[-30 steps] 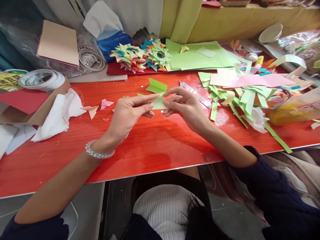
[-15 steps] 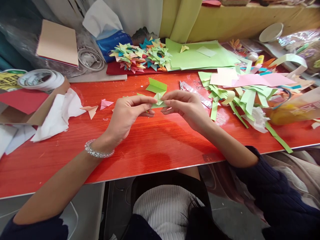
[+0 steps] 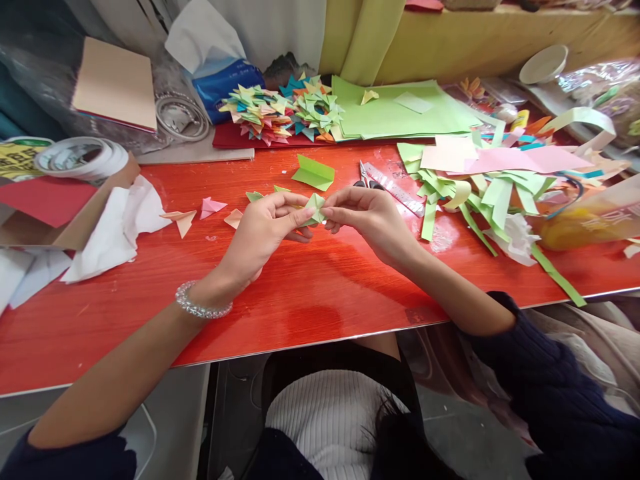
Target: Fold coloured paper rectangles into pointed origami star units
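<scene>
Between both hands, above the red table (image 3: 320, 287), is a small folded piece of light green paper (image 3: 315, 208). My left hand (image 3: 270, 223) pinches its left side between thumb and fingers. On its right edge, my right hand (image 3: 363, 213) is closed with thumb and forefinger. Just behind the hands lies a creased bright green paper (image 3: 313, 173). Small folded pieces rest left of my left hand: a pink one (image 3: 212, 207) and a peach one (image 3: 180, 222). Scissors (image 3: 367, 177) and a clear ruler (image 3: 393, 189) lie behind my right hand, which partly hides the scissors.
Several paper strips (image 3: 500, 197) pile up at the right, near a clear plastic cup (image 3: 595, 217). Folded-paper ornaments (image 3: 260, 115) and green sheets (image 3: 400, 110) stand along the back. At the left are white tape rolls (image 3: 83, 159), a cardboard box (image 3: 107, 200) and crumpled tissue (image 3: 117, 223).
The light green paper has been turned and its strip-like lower edge no longer shows. My left hand has shifted slightly right. More of the scissors is visible behind my right hand.
</scene>
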Available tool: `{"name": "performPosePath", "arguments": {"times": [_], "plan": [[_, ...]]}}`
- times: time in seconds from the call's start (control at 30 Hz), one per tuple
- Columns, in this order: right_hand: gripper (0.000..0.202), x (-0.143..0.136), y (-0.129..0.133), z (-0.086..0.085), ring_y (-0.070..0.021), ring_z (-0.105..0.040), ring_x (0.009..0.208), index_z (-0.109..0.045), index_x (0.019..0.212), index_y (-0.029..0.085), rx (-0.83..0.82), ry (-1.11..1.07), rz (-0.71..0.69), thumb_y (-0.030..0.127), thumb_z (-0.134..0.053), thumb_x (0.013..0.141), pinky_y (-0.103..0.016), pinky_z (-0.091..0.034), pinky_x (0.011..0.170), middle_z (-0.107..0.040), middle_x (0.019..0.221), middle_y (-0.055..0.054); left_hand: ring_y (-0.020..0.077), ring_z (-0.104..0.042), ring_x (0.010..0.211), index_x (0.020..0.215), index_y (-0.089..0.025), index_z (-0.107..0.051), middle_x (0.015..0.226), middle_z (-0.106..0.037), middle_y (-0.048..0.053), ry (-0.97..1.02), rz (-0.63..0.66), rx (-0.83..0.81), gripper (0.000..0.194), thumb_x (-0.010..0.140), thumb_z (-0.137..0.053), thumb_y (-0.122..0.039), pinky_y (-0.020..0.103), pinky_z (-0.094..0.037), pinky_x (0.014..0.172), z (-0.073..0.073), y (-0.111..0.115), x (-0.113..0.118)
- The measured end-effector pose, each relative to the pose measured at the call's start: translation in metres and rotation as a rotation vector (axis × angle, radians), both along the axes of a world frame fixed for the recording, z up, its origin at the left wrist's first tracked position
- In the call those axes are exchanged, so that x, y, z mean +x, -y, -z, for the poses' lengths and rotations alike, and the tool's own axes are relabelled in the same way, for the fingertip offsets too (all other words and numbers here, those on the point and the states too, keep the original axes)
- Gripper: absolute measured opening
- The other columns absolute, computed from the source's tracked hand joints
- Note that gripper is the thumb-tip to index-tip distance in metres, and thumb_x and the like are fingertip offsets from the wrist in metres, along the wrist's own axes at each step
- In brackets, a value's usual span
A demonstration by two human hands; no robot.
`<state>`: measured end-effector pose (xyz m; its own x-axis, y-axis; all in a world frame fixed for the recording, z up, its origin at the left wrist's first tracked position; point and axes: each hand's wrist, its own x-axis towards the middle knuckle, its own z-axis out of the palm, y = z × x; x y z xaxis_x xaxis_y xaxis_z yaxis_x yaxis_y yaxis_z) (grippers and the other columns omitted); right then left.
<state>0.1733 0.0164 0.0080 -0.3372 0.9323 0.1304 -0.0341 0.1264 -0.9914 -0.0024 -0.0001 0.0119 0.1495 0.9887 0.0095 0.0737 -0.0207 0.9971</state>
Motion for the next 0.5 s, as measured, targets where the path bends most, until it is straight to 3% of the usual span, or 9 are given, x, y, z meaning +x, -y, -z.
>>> {"name": "performPosePath", "arguments": {"times": [0.17,0.37,0.5], "plan": [[0.027,-0.0002,0.0005,0.0014,-0.0100,-0.063,0.061,-0.060,0.102,0.017,-0.046,-0.008,0.000,0.028,-0.068,0.079,-0.025,-0.055,0.063,-0.065,0.071,0.001,0.0133,-0.066,0.075,0.091,-0.016,-0.068,0.089,-0.070,0.004,-0.010,0.001,0.040,0.022,0.077,-0.071,-0.032,0.026,-0.058,0.068,0.0025,0.0008,0.0003],[0.021,-0.0006,-0.0015,0.0029,-0.0107,-0.065,0.061,-0.066,0.081,0.012,-0.137,0.014,-0.032,0.033,-0.068,0.080,-0.025,-0.057,0.065,-0.066,0.068,-0.003,0.0133,-0.066,0.074,0.090,-0.016,-0.067,0.083,-0.070,0.003,-0.018,-0.025,0.078,0.020,0.076,-0.071,-0.031,0.028,-0.058,0.071,0.0060,0.0009,0.0017],[0.021,-0.0009,-0.0004,0.0017,-0.0108,-0.065,0.061,-0.067,0.080,0.012,-0.114,0.020,-0.024,0.033,-0.069,0.079,-0.026,-0.058,0.066,-0.066,0.067,-0.002,0.0124,-0.067,0.073,0.091,-0.018,-0.067,0.080,-0.070,0.001,-0.025,-0.022,0.072,0.018,0.076,-0.071,-0.028,0.027,-0.058,0.071,0.0075,-0.0002,0.0002]]}}
